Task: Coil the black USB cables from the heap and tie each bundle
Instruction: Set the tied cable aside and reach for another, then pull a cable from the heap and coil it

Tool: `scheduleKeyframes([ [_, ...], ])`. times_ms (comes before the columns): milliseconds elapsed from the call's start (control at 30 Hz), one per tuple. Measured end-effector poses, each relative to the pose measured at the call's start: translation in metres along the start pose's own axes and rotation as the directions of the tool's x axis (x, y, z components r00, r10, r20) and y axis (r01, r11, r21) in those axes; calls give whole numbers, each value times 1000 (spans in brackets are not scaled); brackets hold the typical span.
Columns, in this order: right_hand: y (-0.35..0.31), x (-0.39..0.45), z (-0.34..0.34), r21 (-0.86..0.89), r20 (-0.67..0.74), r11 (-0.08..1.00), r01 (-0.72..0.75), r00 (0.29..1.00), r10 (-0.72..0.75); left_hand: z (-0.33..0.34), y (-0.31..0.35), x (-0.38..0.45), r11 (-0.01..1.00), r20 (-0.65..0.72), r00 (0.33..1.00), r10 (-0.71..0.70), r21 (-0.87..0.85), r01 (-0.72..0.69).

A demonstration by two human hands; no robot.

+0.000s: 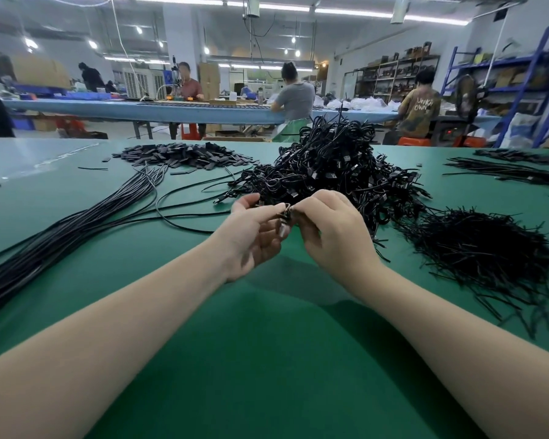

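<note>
Both hands meet above tabletop [267,343] middle: left hand [254,232] pinches small cable bundle [285,217], right hand [330,226] pinches it too, probably twisting tie; heap [336,166] just behind.

One view only: head-worn wide-angle camera, looking forward and down across the green table [267,359]. Both forearms enter from the bottom edge, so the hands sit close, near frame centre. Far workbench [171,110] and shelving [393,77] fill the upper third. Edges bend from lens distortion.
</note>
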State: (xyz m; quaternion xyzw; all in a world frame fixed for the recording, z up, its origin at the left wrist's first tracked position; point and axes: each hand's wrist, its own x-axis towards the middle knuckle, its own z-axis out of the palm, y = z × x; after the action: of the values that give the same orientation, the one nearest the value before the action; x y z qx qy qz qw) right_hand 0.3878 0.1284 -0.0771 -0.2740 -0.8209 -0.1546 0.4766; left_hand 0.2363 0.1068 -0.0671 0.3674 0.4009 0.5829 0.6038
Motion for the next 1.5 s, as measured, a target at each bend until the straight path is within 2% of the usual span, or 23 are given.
scheduleKeyframes([
  [67, -2, -5, 3, 130, 21, 982, -135, 991, 134, -4, -4, -2, 931, 71, 977, 201, 295, -213],
  [167, -1, -8, 9, 216, 59, 931, -294, 956, 288, -16, -11, 2, 654, 197, 884, 424, 609, -449],
  [267, 0, -7, 12, 223, 69, 907, -357, 934, 351, -23, -15, 6, 369, 320, 770, 552, 734, -570],
  [333, 0, -7, 13, 213, 87, 903, -374, 927, 364, -26, -18, 9, 281, 333, 732, 594, 767, -577],
  [400, 0, -7, 14, 213, 85, 904, -370, 929, 360, -26, -19, 10, 242, 337, 699, 631, 771, -589],
  [467, 0, -6, 14, 219, 70, 913, -345, 938, 338, -23, -18, 9, 285, 318, 699, 641, 746, -602],
  [533, 0, -4, 12, 225, 62, 924, -310, 951, 304, -19, -18, 7, 372, 270, 737, 620, 725, -579],
  [600, 0, -3, 9, 224, 65, 937, -268, 963, 260, -13, -15, 3, 524, 199, 796, 572, 658, -541],
  [633, 0, -2, 7, 217, 68, 946, -240, 971, 230, -9, -14, 2, 646, 147, 838, 526, 572, -505],
  [700, -1, -1, 3, 150, 64, 979, -136, 990, 127, -3, -9, 1, 919, 29, 958, 285, 277, -282],
  [733, -1, 0, 2, 86, 60, 994, -64, 996, 59, 0, -6, 0, 989, 19, 995, 97, 115, -98],
  [800, -2, 0, 2, -10, 47, 999, 50, 998, -49, -1, 0, -3, 981, 99, 982, -163, -94, 172],
  [867, -4, -2, 4, 20, 26, 999, 30, 999, -31, -3, 2, -2, 978, 117, 980, -161, -115, 174],
  [933, -5, -5, 6, 121, 26, 989, -83, 996, 81, -3, -2, -3, 988, 71, 997, 20, 152, -30],
  [967, -5, -7, 8, 171, 43, 975, -141, 990, 136, -5, -5, -2, 938, 79, 988, 132, 312, -150],
  [1033, -4, -10, 11, 226, 66, 949, -221, 975, 212, -11, -12, 1, 753, 157, 924, 348, 540, -376],
  [1133, -2, -9, 14, 253, 40, 922, -294, 955, 294, -23, -18, 7, 478, 289, 807, 514, 684, -550],
  [1233, -2, -8, 14, 266, 30, 909, -322, 945, 326, -26, -22, 9, 304, 318, 716, 622, 745, -594],
  [1300, -2, -7, 13, 271, 20, 911, -310, 948, 316, -24, -21, 9, 351, 301, 724, 621, 719, -600],
  [1367, -3, -6, 12, 277, 10, 920, -279, 958, 287, -18, -21, 5, 516, 212, 805, 555, 671, -532],
  [1400, -3, -6, 11, 273, 10, 926, -262, 963, 270, -14, -20, 4, 642, 154, 855, 494, 599, -479],
  [1467, -2, -4, 7, 241, -1, 949, -205, 977, 211, -5, -17, 0, 917, 79, 963, 256, 296, -268],
  [1500, -1, -3, 5, 195, -13, 970, -145, 989, 150, -3, -14, -1, 986, 93, 991, 100, 124, -111],
])
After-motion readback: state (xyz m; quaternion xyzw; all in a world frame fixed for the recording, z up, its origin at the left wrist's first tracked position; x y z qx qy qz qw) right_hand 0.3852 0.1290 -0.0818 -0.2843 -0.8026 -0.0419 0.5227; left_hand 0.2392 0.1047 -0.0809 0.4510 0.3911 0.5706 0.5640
